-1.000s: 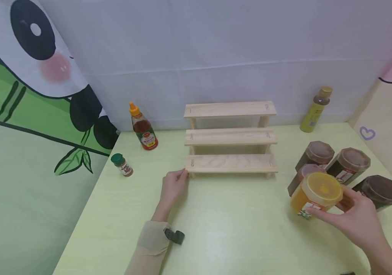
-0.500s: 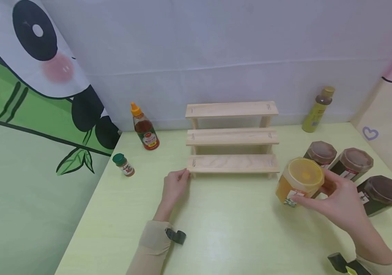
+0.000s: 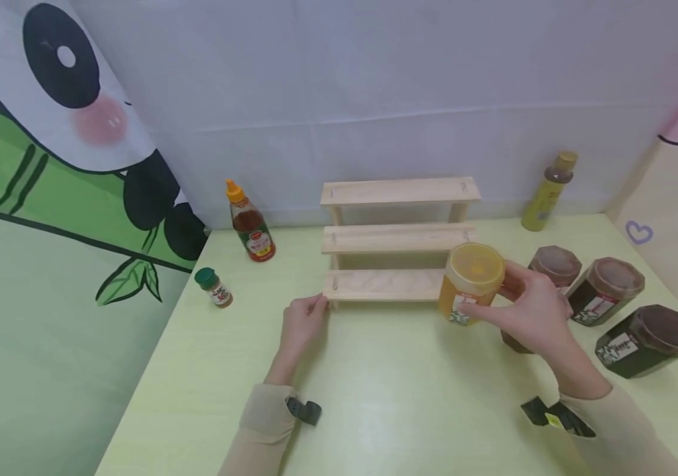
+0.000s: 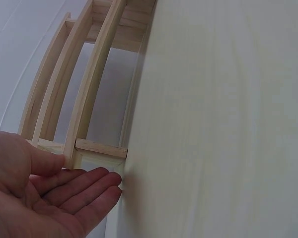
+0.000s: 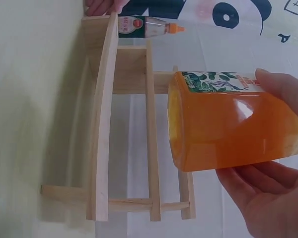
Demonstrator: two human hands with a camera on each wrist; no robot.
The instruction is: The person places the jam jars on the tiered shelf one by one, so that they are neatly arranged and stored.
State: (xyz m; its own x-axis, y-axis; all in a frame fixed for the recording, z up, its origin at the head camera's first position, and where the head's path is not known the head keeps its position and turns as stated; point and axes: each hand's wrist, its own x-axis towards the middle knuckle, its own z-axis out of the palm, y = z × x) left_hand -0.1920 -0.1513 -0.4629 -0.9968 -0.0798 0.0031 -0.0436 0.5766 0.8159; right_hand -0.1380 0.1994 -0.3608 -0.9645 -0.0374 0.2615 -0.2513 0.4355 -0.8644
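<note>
One amber-filled, clear faceted jar with a yellow octagonal lid (image 3: 471,277): located in front of the right end of the lowest shelf step, hiding that end in the head view; contact with the step could not be told. Long axis near upright, slightly tilted; lid uppermost, base down. Walls smooth and glossy; white, red and green paper label.

One right hand (image 3: 529,307), grasping the jar: thumb along the label side, fingers around the far side, the grip spread to the jar's breadth.

One three-tiered stand of pale, unpainted wood (image 3: 383,284): flat rectangular boards with visible grain, rising stepwise toward the back, long axis running left to right.

One left hand (image 3: 303,324), pinching the front left corner of the stand's lowest board between thumb and forefinger; other fingers extended beneath.

Three dark faceted jars with brownish lids (image 3: 606,291), right of the right hand; a fourth dark jar (image 3: 517,342), mostly hidden behind it.

One red-brown squeeze bottle with an orange nozzle (image 3: 252,228) and one small green-capped shaker (image 3: 214,287): both left of the stand, upright on the pale wood-grain table (image 3: 375,396).

One yellow-green bottle with a gold-coloured cap (image 3: 547,195): back right.
</note>
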